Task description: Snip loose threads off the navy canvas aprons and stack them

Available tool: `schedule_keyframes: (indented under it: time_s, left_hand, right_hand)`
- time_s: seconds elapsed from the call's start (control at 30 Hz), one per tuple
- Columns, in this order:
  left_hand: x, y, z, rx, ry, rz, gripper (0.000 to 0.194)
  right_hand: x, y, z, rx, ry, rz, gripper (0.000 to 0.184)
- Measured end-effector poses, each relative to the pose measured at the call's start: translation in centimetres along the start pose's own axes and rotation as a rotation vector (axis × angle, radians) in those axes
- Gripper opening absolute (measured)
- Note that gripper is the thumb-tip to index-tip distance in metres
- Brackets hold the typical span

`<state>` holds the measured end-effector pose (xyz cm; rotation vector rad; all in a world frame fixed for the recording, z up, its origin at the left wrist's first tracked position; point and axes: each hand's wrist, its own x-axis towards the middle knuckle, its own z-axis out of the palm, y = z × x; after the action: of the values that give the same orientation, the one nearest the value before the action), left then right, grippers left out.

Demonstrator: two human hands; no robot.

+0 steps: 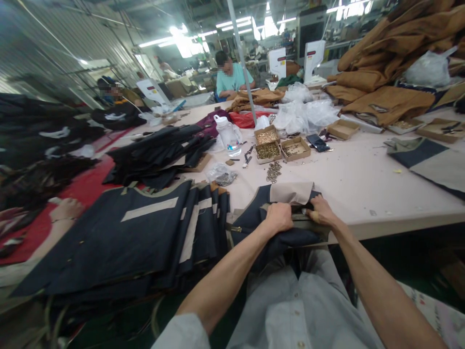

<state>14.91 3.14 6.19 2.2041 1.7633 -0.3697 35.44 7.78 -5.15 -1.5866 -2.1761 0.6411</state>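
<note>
A dark navy garment piece (254,206) with beige facing and olive edging lies over the table's front edge, before my body. My left hand (279,216) is closed on its cloth near the middle, the fingers curled under. At its right side my right hand (321,211) grips the same piece, thumb toward the left hand. Between the two hands the cloth is folded and bunched, with an olive strip showing. A stack of similar navy pieces (145,228) with beige strips lies to the left, close to my left forearm.
Small boxes of metal fittings (268,151) stand beyond the garment, with loose metal rings (273,172) before them. A water jug (227,135) stands left of the boxes. Brown garments (385,104) are heaped at back right. Another person's hand (67,209) rests at far left.
</note>
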Motion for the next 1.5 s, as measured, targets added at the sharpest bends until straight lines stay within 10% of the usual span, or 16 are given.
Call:
schedule_keyframes:
  time_s: [0.27,0.43,0.77,1.5]
  left_hand:
    - [-0.9,-0.5,1.2,-0.196,0.107,0.053,0.048]
    - [0.1,2.0,2.4,-0.175,0.169,-0.056,0.037]
    - [-0.1,0.0,4.2,-0.246,0.233,0.222,0.015]
    - [2.7,3.6,4.5,-0.268,0.239,-0.084,0.037]
  right_hand:
    - [-1.9,2.1,-2.6,0.559,-0.116,-0.244,0.032]
    - [-3.6,2.6,-2.0,0.502,-0.044,-0.258,0.019]
    - [-4.3,3.1,-1.7,0.477,0.005,-0.291,0.010]
    - [-2.7,2.3,-2.2,0.419,-0.053,-0.127,0.011]
